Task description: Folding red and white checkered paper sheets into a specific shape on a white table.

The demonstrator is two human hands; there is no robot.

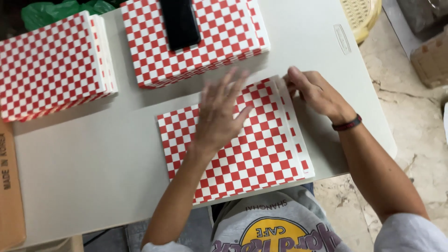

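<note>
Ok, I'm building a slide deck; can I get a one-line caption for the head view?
Left hand flat on red-and-white checkered paper sheets, right hand at their corner.

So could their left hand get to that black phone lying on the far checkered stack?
Probably yes: the left hand lies flat on the near checkered sheets, the phone sits uncovered on the stack just beyond, with nothing between.

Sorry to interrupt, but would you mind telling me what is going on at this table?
A seated person is handling a small stack of red-and-white checkered paper sheets on a white table. The left hand lies flat and spread on top, while the right hand fingers the far right corner. Two thicker checkered stacks sit further back; a black phone lies on one.
</note>
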